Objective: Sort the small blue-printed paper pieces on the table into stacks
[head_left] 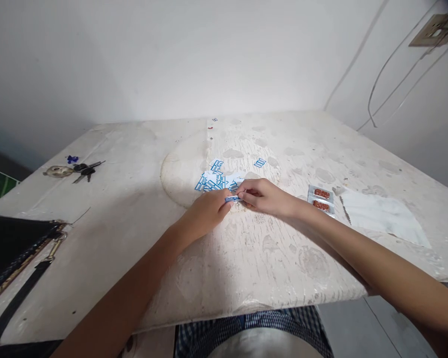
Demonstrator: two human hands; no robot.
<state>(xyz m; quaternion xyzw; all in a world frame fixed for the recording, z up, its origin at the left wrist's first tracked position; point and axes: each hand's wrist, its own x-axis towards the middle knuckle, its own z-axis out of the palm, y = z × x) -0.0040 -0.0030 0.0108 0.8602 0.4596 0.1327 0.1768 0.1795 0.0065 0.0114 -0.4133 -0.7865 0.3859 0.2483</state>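
Observation:
Both my hands meet at the middle of the table over a small white slip with blue print (232,199). My left hand (211,208) pinches the slip's left end between thumb and fingers. From the other side, my right hand (259,195) closes its fingertips on the slip's right end. Just beyond my hands lies a loose pile of similar blue-printed white pieces (213,180), overlapping one another and partly hidden by my fingers. One separate blue-printed piece (260,162) rests to the right, behind the pile.
At the far left lie a bunch of keys (85,170). A black bag (18,253) with a strap covers the near left corner. Right of my right forearm are a blister pack with reddish-brown contents (321,199) and a white cloth (383,216). Wires hang by a wall socket (433,31).

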